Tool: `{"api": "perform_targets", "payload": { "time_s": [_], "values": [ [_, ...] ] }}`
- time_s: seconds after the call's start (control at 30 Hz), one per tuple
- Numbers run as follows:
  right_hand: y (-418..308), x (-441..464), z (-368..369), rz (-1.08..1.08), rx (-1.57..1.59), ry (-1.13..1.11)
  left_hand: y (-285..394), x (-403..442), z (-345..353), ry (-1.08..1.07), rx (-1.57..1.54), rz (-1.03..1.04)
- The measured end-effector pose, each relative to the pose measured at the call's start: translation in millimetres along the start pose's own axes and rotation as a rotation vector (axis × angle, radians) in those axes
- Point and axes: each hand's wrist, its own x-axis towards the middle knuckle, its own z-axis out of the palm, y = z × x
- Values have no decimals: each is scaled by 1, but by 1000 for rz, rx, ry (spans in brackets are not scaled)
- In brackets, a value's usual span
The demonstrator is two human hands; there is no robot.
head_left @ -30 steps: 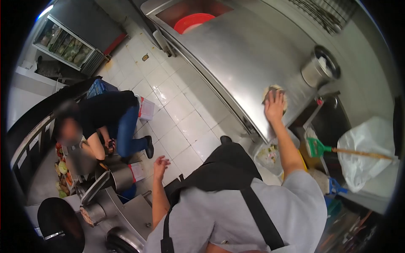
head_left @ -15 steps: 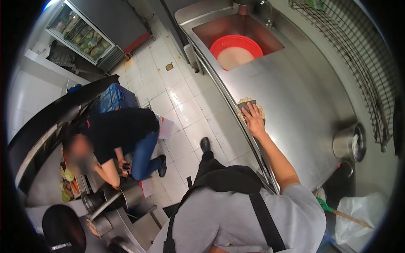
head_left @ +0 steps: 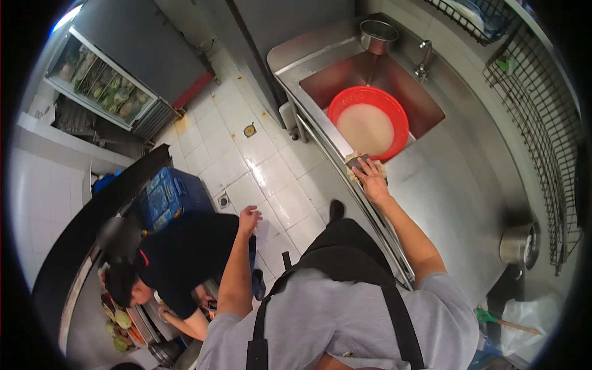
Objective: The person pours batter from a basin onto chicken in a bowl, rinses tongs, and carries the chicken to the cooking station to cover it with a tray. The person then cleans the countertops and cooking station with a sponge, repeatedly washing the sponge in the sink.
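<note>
My right hand (head_left: 372, 184) presses a crumpled beige and dark grey cloth (head_left: 356, 165) onto the steel counter (head_left: 431, 209), by the near rim of the sink. Its fingers lie over the cloth and hide part of it. Just beyond stands a red basin (head_left: 399, 117) in the sink (head_left: 425, 114), holding cloudy whitish liquid (head_left: 365, 128). Out over the tiled floor, my left hand (head_left: 249, 219) hangs in the air with nothing in it, its fingers loosely apart.
A co-worker in black (head_left: 185, 253) bends over at the left, close to my left arm. A steel pot (head_left: 519, 246) stands at the counter's right side. Another metal pot (head_left: 378, 38) sits behind the sink near the tap (head_left: 424, 58). A blue crate (head_left: 172, 197) is on the left.
My right hand and the cloth have moved along the counter toward the sink. My left arm has come into view over the floor. The co-worker has shifted lower in the view.
</note>
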Motion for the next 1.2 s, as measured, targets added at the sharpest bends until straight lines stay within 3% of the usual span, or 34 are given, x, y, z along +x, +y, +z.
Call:
{"api": "perform_targets", "payload": {
  "time_s": [0.17, 0.23, 0.3, 0.33, 0.5, 0.7, 0.9, 0.93, 1.0, 1.07, 1.13, 1.2],
  "values": [
    [-4, 131, 31, -28, 87, -55, 52, 80, 24, -187, -41, 216],
    [0, 182, 53, -65, 161, 0, 47, 75, 28, -268, -39, 100],
    [-1, 230, 66, -93, 160, -3, -2, 77, 18, -330, 59, -37],
    [-5, 255, 68, -105, 164, -4, -88, 98, 3, -322, -21, -98],
    [-11, 365, 103, -124, 172, -13, -87, 23, -34, -131, 47, -518],
    [-28, 472, 128, 32, 159, 26, -78, 82, -52, -115, 10, -627],
    [48, 526, 132, 349, -37, 251, 4, 270, -93, -201, -136, -597],
    [78, 533, 132, 402, -66, 301, 27, 305, -99, -239, -104, -549],
    [165, 543, 165, 578, 262, 594, 97, 365, -103, -360, 170, -318],
    [194, 529, 92, 712, -60, 465, 182, 396, -92, -436, 176, -135],
    [267, 489, 85, 1017, 161, 371, 237, 420, -84, -650, 247, -23],
    [269, 429, 57, 999, 169, 545, 276, 439, -67, -860, 303, 44]
  ]
}}
